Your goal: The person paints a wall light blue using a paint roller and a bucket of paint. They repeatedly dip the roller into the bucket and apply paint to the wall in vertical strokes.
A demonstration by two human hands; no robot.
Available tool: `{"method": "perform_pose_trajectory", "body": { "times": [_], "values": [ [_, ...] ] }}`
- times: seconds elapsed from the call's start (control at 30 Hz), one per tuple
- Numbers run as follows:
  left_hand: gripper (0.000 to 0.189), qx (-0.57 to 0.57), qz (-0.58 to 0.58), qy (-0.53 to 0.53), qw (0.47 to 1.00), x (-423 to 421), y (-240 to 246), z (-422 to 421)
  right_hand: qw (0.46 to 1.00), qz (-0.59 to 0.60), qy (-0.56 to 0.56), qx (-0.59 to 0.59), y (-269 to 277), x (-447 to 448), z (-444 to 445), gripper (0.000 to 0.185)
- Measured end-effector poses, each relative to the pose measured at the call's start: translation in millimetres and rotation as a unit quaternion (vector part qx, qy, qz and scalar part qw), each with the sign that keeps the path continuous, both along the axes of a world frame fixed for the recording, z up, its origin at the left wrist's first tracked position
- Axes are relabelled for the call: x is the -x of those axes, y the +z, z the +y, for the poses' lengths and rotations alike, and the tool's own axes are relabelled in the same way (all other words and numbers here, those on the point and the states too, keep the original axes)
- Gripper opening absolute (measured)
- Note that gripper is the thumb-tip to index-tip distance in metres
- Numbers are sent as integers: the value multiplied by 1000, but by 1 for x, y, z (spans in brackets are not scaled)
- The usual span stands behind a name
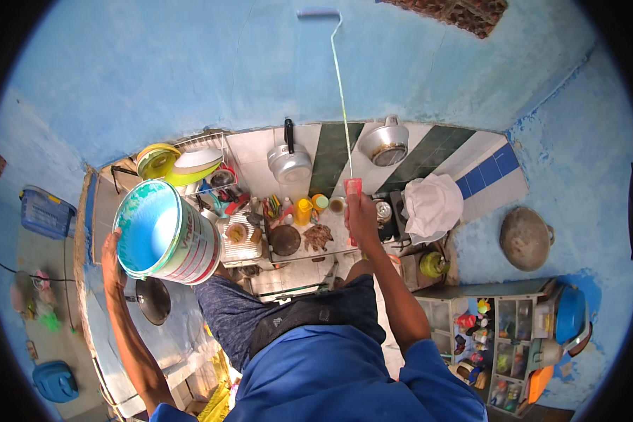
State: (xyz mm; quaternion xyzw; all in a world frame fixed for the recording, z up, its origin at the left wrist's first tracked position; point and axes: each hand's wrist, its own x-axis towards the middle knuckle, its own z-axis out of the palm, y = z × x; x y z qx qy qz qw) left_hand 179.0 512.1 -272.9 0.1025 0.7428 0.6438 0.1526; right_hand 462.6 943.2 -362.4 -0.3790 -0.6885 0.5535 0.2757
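My right hand [362,220] is closed round the red handle of a long-framed paint roller [339,74]. Its roller head lies against the light blue wall [179,68] at the top of the view. On the left, my left hand [113,256] grips the side of a white plastic paint bucket [195,248], tilted so that its mouth shows. Light blue paint lies inside, and green paint smears mark the rim.
Below the wall are a hanging lidded pot [289,162], an aluminium pan [387,145], a dish rack [205,142] and a stove under a white cloth [433,207]. A wok [526,238] hangs at right above a glass-fronted cabinet [511,348].
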Motion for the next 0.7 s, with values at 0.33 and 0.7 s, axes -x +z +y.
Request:
{"method": "perform_pose_trajectory", "body": {
  "times": [0.33, 0.7],
  "values": [
    [29, -54, -32, 4, 998, -1, -3, 1, 999, -28, -10, -31, -15, 21, -6, 45],
    [30, -42, -20, 9, 999, -5, 2, 3, 988, 45, -22, -147, -44, 22, -18, 40]
  ]
}}
